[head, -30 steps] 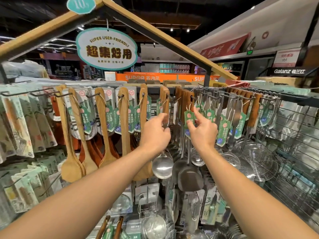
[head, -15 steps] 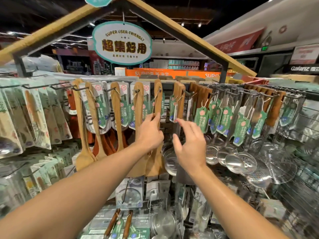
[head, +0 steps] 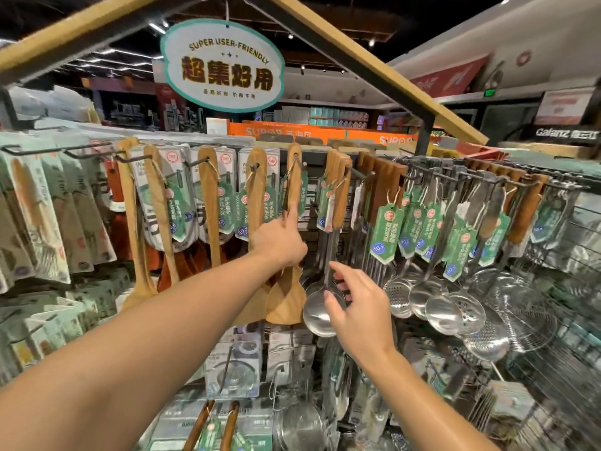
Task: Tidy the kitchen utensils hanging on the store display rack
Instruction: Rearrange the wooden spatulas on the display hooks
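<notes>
Wooden spatulas hang in a row from black hooks [head: 357, 172] on the display rack. My left hand [head: 279, 244] grips the handle of one wooden spatula [head: 294, 183], index finger stretched up along it; the blade shows below my wrist. Just right of it hangs a steel ladle [head: 317, 312] with a wooden handle. My right hand [head: 357, 307] hovers at the ladle's bowl with fingers spread and loosely bent, thumb in front of the bowl, gripping nothing that I can see.
Steel skimmers [head: 452, 309] with green price tags [head: 387, 232] crowd the hooks to the right, then wire strainers [head: 523, 307]. Packaged utensils [head: 29, 206] hang at the left. Boxed goods [head: 232, 366] sit below. An oval sign [head: 222, 65] hangs from the wooden roof frame.
My left hand shifted from the ladle's hook to the wooden spatula handle and took hold. My right hand dropped from the green tags down to the ladle bowl.
</notes>
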